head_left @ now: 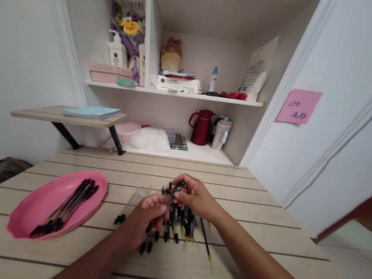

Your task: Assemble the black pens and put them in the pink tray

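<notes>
A black-capped clear pen [171,198] is held slantwise between both hands above the tabletop. The fingers of my left hand [147,217] are closed round its lower part. At its upper, black-capped end, my right hand [193,196] pinches it. Beneath and around the hands lies a pile of pen parts [186,220], with black caps, clear barrels and ink refills. One long black refill [207,242] with a yellowish end points toward me, right of the pile. Several clear pen barrels [136,198] with black ends lie side by side beyond my left hand.
A pink oval tray [22,218] on the left holds several assembled pens [67,207]. Behind it, a small raised shelf [44,112] carries blue paper [91,112]. A red jug [202,127] and a speckled cup [221,134] stand in the cabinet at the back.
</notes>
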Demonstrator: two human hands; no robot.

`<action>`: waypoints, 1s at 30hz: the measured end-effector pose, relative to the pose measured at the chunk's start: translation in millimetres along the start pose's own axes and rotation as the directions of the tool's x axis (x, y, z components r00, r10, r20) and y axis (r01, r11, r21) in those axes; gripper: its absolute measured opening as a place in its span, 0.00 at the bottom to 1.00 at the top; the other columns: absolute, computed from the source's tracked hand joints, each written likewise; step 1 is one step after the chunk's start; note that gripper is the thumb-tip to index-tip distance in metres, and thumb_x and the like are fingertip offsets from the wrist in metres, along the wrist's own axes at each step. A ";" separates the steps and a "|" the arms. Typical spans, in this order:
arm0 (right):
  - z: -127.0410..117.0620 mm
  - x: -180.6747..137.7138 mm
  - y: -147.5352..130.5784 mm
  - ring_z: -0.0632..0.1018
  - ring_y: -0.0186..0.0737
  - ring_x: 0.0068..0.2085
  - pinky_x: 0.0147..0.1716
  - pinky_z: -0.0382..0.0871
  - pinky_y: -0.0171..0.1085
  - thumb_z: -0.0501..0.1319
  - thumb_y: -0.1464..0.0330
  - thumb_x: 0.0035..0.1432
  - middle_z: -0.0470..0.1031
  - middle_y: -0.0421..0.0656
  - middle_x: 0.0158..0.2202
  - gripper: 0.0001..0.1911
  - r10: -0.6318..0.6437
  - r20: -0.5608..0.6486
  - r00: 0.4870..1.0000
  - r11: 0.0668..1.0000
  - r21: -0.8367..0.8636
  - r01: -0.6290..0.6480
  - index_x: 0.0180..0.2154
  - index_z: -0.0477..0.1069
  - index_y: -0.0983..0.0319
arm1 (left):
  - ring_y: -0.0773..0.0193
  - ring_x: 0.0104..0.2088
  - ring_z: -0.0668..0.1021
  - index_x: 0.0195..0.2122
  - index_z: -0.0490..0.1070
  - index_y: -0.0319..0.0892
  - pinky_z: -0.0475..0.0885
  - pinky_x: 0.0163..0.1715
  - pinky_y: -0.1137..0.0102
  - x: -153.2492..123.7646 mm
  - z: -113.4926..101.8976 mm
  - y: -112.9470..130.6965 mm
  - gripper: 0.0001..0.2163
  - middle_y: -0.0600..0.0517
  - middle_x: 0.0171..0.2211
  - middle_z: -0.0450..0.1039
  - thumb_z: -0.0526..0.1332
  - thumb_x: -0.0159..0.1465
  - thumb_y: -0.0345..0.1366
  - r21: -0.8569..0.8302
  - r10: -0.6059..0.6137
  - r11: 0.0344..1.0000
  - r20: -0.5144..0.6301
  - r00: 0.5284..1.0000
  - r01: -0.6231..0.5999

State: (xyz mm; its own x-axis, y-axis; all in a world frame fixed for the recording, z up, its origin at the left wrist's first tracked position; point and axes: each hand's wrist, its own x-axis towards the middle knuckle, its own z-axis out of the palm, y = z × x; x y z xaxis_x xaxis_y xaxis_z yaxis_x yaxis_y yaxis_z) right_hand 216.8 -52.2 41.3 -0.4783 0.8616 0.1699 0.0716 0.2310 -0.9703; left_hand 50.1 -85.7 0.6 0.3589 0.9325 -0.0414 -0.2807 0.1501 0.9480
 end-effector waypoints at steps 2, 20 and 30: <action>-3.5 -1.8 -3.3 0.70 0.30 0.23 0.24 0.65 0.31 0.58 0.69 0.49 0.68 0.36 0.21 0.11 0.007 0.059 0.998 1.000 0.002 -0.007 0.37 0.63 0.62 | 0.77 0.13 0.61 0.34 0.64 0.39 0.50 0.12 0.79 -0.1 -0.6 -0.6 0.10 0.56 0.20 0.67 0.60 0.52 0.36 -0.018 -0.006 1.000 0.009 1.000 0.006; -3.4 -3.4 -1.9 0.72 0.31 0.27 0.26 0.67 0.33 0.57 0.67 0.51 0.70 0.41 0.32 0.16 -0.019 0.079 0.997 0.999 -0.030 0.021 0.43 0.62 0.61 | 0.77 0.13 0.62 0.32 0.62 0.41 0.49 0.11 0.81 -1.4 -1.8 1.6 0.09 0.57 0.19 0.67 0.60 0.52 0.35 0.002 -0.035 0.999 -0.021 0.999 0.035; -35.1 -2.9 -26.8 0.73 0.31 0.25 0.21 0.65 0.32 0.56 0.63 0.51 0.70 0.45 0.37 0.17 -0.048 -0.321 0.946 0.994 -0.104 0.015 0.43 0.65 0.63 | 0.77 0.14 0.60 0.36 0.67 0.38 0.51 0.12 0.80 0.9 -11.3 19.2 0.13 0.58 0.18 0.63 0.57 0.54 0.42 0.229 0.122 0.970 -0.194 0.973 -0.076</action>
State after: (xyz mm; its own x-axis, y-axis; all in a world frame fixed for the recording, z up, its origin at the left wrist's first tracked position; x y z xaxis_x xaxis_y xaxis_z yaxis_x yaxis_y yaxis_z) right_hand 247.0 -45.0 72.9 -0.1747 0.9489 0.2627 0.1550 0.2900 -0.9444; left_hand 35.0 -78.3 15.3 0.1419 0.9898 0.0142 -0.0957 -0.0005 0.9954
